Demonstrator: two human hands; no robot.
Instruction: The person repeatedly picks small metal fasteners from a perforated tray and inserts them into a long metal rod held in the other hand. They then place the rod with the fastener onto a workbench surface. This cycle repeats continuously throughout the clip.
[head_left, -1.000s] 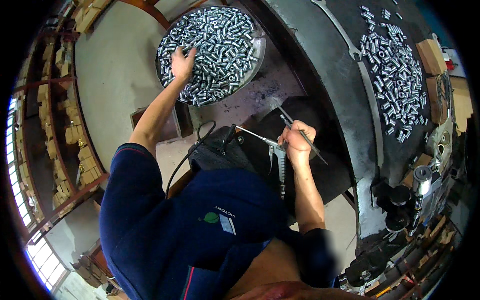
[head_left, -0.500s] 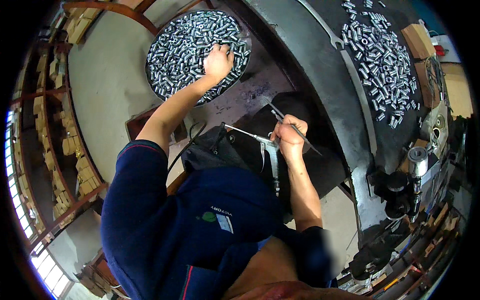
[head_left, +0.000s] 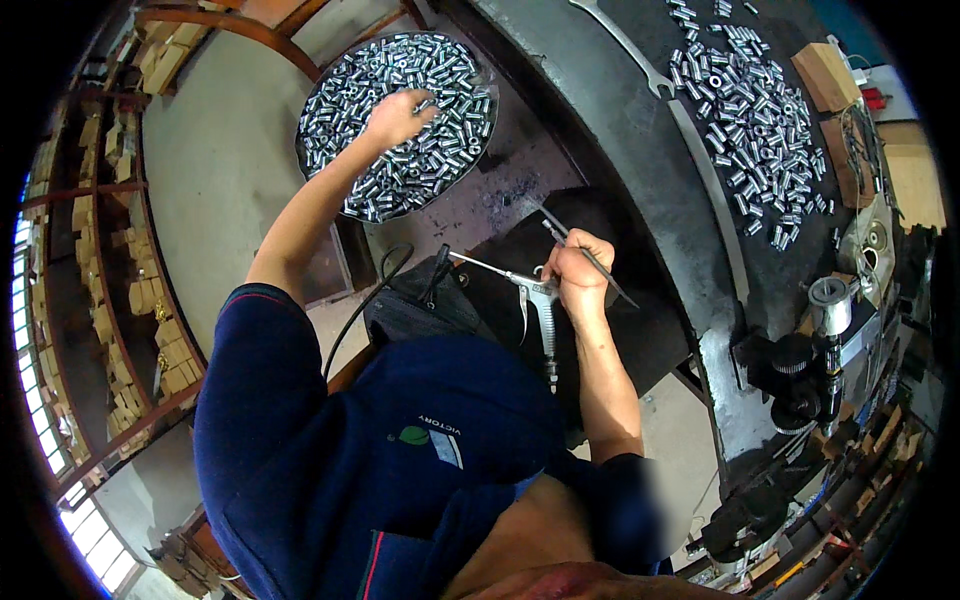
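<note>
My left hand (head_left: 398, 118) is over a round pan (head_left: 494, 112) heaped with short shiny metal sleeves (head_left: 385, 180). Its fingers are bent together, with what looks like one sleeve at the fingertips. My right hand (head_left: 582, 268) is closed around a long, thin, dark file-like tool (head_left: 612, 281), which slants across the fist and sticks out on both sides. A small piece shows beside its upper end, too small to make out. Just left of that fist is a grey air blow gun (head_left: 545, 318), its thin nozzle pointing left; whether the hand touches it is unclear.
To the right a dark workbench (head_left: 600, 110) carries a large wrench (head_left: 625, 45), a long flat metal bar (head_left: 712, 190) and a pile of similar sleeves (head_left: 765, 140). A black machine fixture (head_left: 795, 385) stands at its near end. Shelves with wooden blocks (head_left: 145, 295) line the left.
My left hand has moved left across the sleeves, its fingers now drawn up off the heap. My right hand and the file-like tool have stayed nearly still.
</note>
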